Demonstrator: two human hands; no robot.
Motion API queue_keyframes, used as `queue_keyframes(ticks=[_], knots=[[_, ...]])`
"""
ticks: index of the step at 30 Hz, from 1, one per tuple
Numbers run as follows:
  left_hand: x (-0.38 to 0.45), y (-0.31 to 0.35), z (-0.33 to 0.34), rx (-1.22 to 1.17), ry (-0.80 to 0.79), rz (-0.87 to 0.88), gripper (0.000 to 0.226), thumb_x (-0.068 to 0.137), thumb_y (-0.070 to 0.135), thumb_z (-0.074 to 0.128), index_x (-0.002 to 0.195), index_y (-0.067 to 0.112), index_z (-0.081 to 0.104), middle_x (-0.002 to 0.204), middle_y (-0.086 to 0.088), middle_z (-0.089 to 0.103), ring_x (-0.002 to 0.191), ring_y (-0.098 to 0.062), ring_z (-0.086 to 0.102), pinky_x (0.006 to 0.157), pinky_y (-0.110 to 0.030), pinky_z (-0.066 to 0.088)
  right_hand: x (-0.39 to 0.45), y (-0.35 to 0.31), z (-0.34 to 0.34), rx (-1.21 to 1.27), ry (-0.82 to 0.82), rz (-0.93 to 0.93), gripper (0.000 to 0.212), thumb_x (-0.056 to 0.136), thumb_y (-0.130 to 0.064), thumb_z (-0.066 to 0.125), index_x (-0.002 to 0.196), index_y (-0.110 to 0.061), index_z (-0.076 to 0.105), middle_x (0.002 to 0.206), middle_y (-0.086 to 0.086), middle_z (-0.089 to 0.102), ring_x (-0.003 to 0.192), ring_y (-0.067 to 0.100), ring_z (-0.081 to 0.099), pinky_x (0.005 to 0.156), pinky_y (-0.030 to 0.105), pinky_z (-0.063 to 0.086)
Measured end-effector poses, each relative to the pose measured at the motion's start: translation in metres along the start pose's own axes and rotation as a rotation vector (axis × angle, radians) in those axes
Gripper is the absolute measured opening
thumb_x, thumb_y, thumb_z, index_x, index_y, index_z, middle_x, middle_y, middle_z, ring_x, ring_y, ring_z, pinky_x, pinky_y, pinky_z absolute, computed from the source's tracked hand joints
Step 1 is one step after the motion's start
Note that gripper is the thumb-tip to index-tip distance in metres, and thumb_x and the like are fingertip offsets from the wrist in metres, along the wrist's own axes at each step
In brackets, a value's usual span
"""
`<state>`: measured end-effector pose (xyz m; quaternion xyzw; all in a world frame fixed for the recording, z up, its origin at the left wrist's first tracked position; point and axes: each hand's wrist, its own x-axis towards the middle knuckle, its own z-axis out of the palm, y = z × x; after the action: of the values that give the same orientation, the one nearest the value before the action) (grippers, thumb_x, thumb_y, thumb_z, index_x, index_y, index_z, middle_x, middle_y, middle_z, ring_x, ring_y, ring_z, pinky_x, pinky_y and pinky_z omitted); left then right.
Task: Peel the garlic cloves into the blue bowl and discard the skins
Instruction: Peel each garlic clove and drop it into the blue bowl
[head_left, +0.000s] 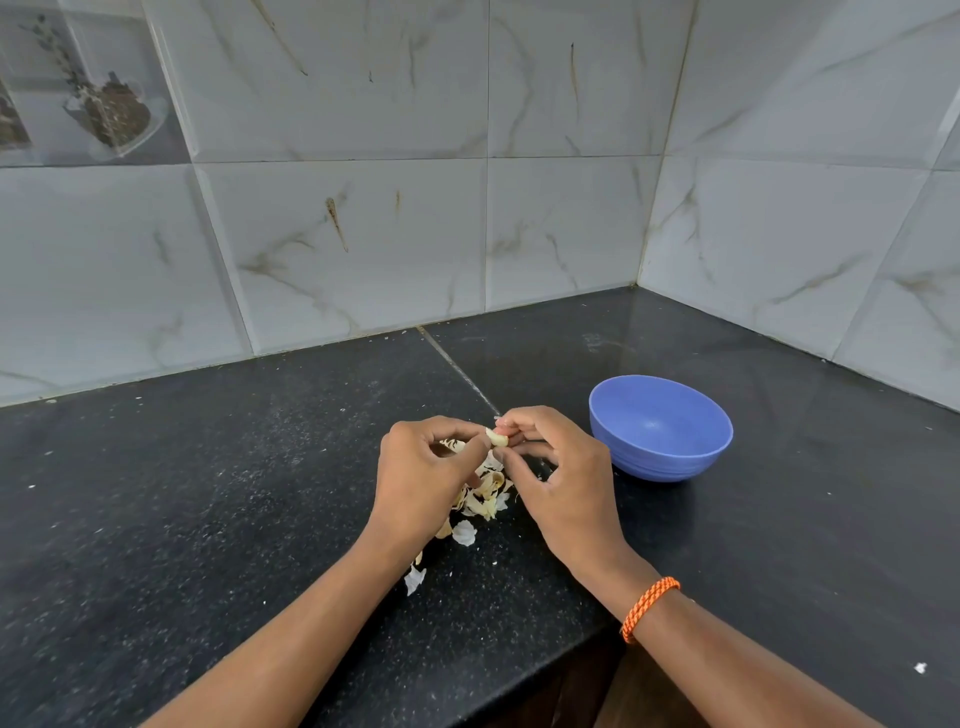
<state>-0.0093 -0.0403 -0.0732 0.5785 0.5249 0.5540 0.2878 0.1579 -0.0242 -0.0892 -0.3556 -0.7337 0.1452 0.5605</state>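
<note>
Both hands meet over the black countertop (208, 493), pinching one garlic clove (497, 438) between them. Left hand (421, 473) grips the clove's left end with thumb and fingertips, other fingers curled in. Right hand (558, 478) pinches the clove's right end with thumb and forefinger, remaining fingers loosely bent. Clove sits raised above the counter, pale, partly skinned by the look of it, hard to tell how far. Garlic skins (483, 493) lie in a loose pile on the counter directly under and between the hands, with a few stray flakes trailing toward the near edge. Blue bowl (660, 428) stands upright just right of the right hand, apart from it, inside looks empty. Orange bracelet (649, 608) on the right wrist. Marble-pattern wall tiles (363, 234) behind, corner at the right.
</note>
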Motion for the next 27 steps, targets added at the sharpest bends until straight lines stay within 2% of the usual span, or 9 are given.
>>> queue_keyframes(ticks=[2,7,10,13,15,18,21,23,27], knots=[[0.000,0.000,0.000,0.021,0.021,0.004,0.015,0.095,0.013,0.079,0.089,0.024,0.087,0.084,0.007,0.082,0.060,-0.020,0.075,0.060,-0.043,0.060,0.000,0.000,0.000,-0.023,-0.008,-0.012,0.032,0.089,0.000,0.084,0.116,-0.013,0.073,0.110,-0.007,0.074,0.104,0.005,0.073,0.085,0.020,0.062],[0.000,0.000,0.001,0.034,0.038,0.009,0.013,0.096,0.016,0.078,0.088,0.023,0.086,0.085,0.009,0.082,0.059,-0.019,0.075,0.060,-0.041,0.060,0.000,0.002,-0.001,-0.080,-0.005,-0.040,0.021,0.091,-0.006,0.084,0.109,-0.016,0.077,0.103,-0.009,0.074,0.097,0.007,0.074,0.080,0.023,0.063],[0.000,-0.002,0.001,0.033,0.028,0.021,0.011,0.097,0.018,0.079,0.091,0.026,0.085,0.091,0.009,0.082,0.060,-0.019,0.076,0.061,-0.041,0.060,-0.001,0.001,-0.001,0.010,0.004,0.029,0.021,0.094,-0.012,0.082,0.114,-0.015,0.078,0.106,-0.009,0.077,0.098,0.004,0.075,0.081,0.022,0.063],[0.000,-0.002,0.000,0.011,0.002,0.028,0.015,0.096,0.022,0.082,0.105,0.033,0.084,0.100,0.011,0.081,0.064,-0.020,0.078,0.061,-0.039,0.059,0.000,0.000,-0.003,0.144,0.019,0.135,0.017,0.097,-0.017,0.078,0.114,-0.013,0.079,0.102,-0.008,0.080,0.096,0.009,0.078,0.080,0.027,0.065],[0.000,-0.001,-0.001,-0.006,-0.019,0.028,0.012,0.096,0.022,0.083,0.105,0.031,0.085,0.096,0.008,0.082,0.065,-0.022,0.079,0.059,-0.043,0.058,0.001,0.000,-0.006,0.230,0.022,0.186,0.014,0.099,-0.015,0.076,0.111,-0.011,0.079,0.098,-0.006,0.081,0.094,0.016,0.080,0.078,0.032,0.066],[0.000,-0.001,0.000,-0.018,-0.024,0.032,0.002,0.097,0.024,0.082,0.095,0.025,0.084,0.083,-0.001,0.081,0.062,-0.026,0.078,0.058,-0.056,0.058,0.002,0.001,-0.007,0.270,0.000,0.199,0.012,0.099,-0.012,0.076,0.110,-0.009,0.079,0.097,-0.002,0.080,0.091,0.022,0.080,0.077,0.033,0.066],[0.002,-0.007,0.000,0.013,-0.024,0.041,0.008,0.097,0.026,0.081,0.090,0.027,0.082,0.076,-0.004,0.079,0.059,-0.025,0.076,0.060,-0.055,0.059,0.002,0.002,-0.006,0.299,-0.021,0.227,0.015,0.100,-0.013,0.075,0.115,-0.011,0.076,0.096,0.000,0.080,0.087,0.022,0.079,0.077,0.033,0.066],[0.003,-0.010,0.000,0.061,-0.027,0.057,0.010,0.097,0.028,0.080,0.087,0.030,0.081,0.075,-0.001,0.078,0.058,-0.023,0.074,0.061,-0.053,0.061,0.002,0.004,-0.005,0.266,-0.025,0.241,0.015,0.100,-0.013,0.075,0.115,-0.014,0.076,0.094,-0.002,0.080,0.084,0.021,0.079,0.075,0.031,0.065],[0.003,-0.014,0.001,0.264,-0.017,0.153,0.013,0.099,0.035,0.076,0.087,0.039,0.074,0.086,0.018,0.076,0.064,-0.012,0.070,0.066,-0.043,0.060,0.006,0.004,-0.011,0.080,-0.088,0.188,0.008,0.099,-0.014,0.076,0.106,-0.017,0.078,0.088,-0.009,0.078,0.081,0.013,0.076,0.073,0.026,0.063]])
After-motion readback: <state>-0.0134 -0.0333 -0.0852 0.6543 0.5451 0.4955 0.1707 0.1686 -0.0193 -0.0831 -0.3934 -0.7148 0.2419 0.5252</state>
